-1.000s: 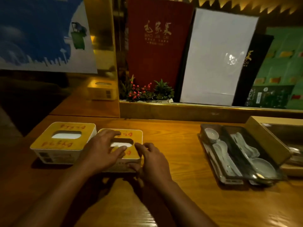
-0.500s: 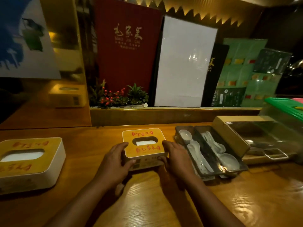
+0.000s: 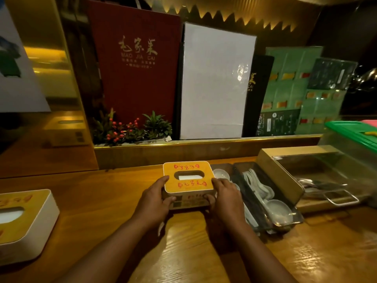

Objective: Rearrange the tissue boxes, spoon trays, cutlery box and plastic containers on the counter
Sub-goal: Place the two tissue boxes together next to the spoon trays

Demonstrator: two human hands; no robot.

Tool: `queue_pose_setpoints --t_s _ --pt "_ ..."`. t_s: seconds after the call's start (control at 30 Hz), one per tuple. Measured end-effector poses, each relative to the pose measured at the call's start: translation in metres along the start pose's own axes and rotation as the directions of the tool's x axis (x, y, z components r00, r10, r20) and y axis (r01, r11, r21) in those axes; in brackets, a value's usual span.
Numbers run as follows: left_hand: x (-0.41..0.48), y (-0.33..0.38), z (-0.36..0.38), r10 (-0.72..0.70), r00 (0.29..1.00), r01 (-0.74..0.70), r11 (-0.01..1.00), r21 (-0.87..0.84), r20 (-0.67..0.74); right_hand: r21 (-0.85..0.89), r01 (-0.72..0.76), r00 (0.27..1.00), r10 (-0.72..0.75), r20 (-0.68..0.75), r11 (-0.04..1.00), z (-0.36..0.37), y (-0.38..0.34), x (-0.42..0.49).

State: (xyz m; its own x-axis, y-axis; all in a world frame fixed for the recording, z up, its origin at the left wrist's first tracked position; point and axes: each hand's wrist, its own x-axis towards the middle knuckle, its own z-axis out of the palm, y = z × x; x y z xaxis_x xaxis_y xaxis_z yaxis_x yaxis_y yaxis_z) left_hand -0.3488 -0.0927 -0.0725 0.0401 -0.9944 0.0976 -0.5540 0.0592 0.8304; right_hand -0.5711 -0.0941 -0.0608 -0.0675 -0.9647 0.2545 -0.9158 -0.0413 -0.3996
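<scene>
A small tissue box (image 3: 188, 180) with a yellow top and red writing is at the counter's middle, right against the spoon trays. My left hand (image 3: 156, 198) grips its left side and my right hand (image 3: 226, 196) grips its right side. A second, larger tissue box (image 3: 22, 221) rests at the far left edge of view. Two dark spoon trays (image 3: 263, 199) with white spoons lie just right of the held box. Further right is the wooden cutlery box (image 3: 281, 176) with a clear lid, then a plastic container (image 3: 355, 137) with a green lid.
Tall menu boards (image 3: 138, 64) and a small plant with red berries (image 3: 130, 129) stand on a raised ledge (image 3: 204, 148) behind the counter. A mirror panel is at the back left. Bare wooden counter (image 3: 102, 201) lies between the two tissue boxes and in front of me.
The small tissue box has gone from beside the larger box to the right, up against the spoon trays, with both hands on it. The view has turned right.
</scene>
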Motion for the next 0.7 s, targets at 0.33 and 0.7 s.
queue_pose_setpoints --t_s 0.33,0.7 --pt "0.003 0.007 0.002 -0.027 1.0 0.027 1.0 -0.003 0.013 0.065 -0.023 1.0 0.023 0.009 0.998 0.002 0.004 0.002" --pt "-0.008 0.005 -0.004 -0.002 1.0 0.003 1.0 -0.012 0.027 0.075 -0.03 0.998 0.025 0.066 0.997 -0.002 0.002 0.0"
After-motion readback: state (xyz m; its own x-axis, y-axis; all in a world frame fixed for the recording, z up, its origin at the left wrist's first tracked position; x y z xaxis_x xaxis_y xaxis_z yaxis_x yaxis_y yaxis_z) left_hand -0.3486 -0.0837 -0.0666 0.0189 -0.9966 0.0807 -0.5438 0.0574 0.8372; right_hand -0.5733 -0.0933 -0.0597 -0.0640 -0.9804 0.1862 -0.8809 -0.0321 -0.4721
